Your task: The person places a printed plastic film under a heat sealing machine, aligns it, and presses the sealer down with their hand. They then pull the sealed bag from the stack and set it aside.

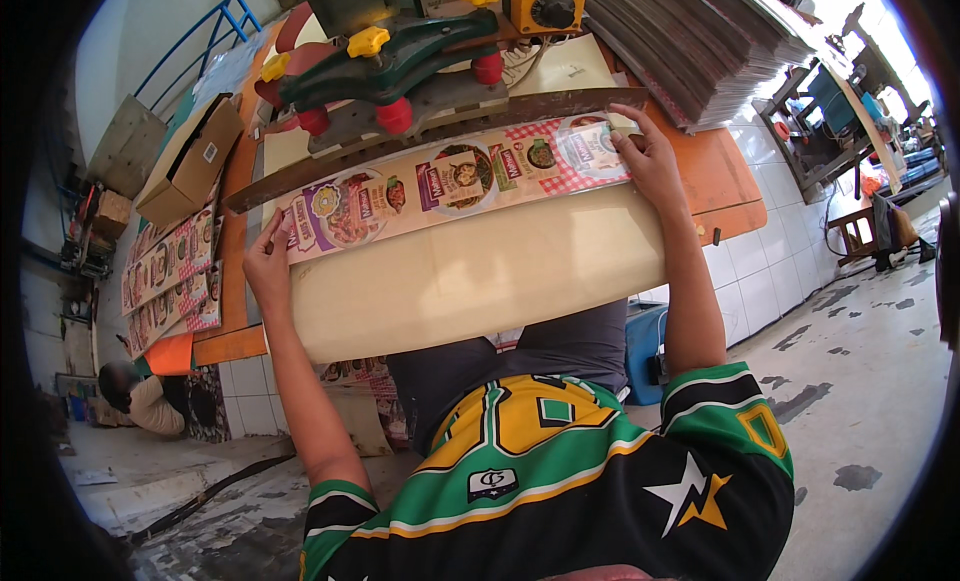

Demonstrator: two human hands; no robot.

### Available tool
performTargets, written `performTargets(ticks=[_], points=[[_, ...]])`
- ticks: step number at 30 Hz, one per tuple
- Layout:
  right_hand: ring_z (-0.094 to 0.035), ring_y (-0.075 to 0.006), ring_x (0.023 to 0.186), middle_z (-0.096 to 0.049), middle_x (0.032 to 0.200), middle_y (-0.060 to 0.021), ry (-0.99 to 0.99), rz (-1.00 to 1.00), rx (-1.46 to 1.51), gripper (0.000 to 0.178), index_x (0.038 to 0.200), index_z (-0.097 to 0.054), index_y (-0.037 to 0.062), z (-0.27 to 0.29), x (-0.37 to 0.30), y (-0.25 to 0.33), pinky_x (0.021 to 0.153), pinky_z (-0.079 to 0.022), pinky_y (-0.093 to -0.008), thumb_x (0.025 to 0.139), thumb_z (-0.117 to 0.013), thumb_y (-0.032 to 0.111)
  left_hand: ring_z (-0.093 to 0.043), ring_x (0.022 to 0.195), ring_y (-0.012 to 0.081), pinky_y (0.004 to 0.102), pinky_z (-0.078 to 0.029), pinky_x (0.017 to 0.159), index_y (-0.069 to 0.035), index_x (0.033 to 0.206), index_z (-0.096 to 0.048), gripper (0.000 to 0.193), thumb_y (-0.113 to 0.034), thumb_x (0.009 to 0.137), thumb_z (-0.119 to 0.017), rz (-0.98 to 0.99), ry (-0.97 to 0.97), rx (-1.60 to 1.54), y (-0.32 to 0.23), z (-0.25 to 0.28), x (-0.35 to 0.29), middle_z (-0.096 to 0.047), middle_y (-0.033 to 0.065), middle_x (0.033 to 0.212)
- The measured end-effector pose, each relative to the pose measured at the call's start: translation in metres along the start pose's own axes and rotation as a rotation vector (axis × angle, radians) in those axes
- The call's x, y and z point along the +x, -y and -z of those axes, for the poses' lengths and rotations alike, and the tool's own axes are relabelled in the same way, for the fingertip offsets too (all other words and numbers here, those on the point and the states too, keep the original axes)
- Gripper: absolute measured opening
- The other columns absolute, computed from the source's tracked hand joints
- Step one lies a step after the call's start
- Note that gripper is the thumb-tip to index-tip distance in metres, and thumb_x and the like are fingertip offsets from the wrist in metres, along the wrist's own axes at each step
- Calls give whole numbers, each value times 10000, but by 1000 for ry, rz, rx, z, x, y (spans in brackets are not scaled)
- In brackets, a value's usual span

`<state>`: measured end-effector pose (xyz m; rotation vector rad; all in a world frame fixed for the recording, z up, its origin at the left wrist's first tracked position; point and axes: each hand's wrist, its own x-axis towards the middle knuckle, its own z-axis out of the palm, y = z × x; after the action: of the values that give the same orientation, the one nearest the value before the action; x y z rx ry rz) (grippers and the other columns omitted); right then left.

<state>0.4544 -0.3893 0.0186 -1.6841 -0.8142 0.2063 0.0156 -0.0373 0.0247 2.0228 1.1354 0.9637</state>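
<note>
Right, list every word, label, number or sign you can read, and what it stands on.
Strip: printed words, several large enough to read; I won't copy them.
Sheets at left: similar print, mostly blurred.
Box: white label, too small to read.
Shirt: white-and-yellow star, small crest.
Dial: markings too small.

This looks like a small print or packaging workshop: a green metal machine [405, 66] with yellow knobs stands at the counter [718, 166], a long printed strip [408, 193] of food pictures in front of it and a control box [546, 9] beside it. Left of the machine are an open cardboard box [192, 161] and piles of similar strips [170, 276]; right of it, a tall stack of flat sheets [690, 46] and a scuffed, patchy floor [870, 381].
</note>
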Motion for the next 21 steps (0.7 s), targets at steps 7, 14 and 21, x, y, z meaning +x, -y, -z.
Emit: performTargets(ticks=[7,14,21], points=[[-409,-23,582,-516,629,56,24,0,54,423,1401,-605,112,3,-1,3,546,-316,-241,983,-667,123,-571,842,33,219,-482,717,-8,1309,-698,407,-280,1006,-695,-17,13,-31,8,0,2,-771,91,1119],[-581,-33,717,-664,822,-5,-23,-109,251,439,1400,-586,44,6,1,0,665,-462,-202,992,-684,174,-470,731,37,228,-412,627,-22,1310,-704,389,-264,1006,-697,-90,-31,34,5,0,1,-707,13,965],[-692,-86,840,-736,1003,-66,199,-260,623,357,1237,-644,-57,24,1,3,765,-564,-238,1023,-656,228,-298,652,57,233,-284,569,-69,1360,-672,402,-224,992,-719,-240,-151,38,4,0,-8,-322,-74,715]])
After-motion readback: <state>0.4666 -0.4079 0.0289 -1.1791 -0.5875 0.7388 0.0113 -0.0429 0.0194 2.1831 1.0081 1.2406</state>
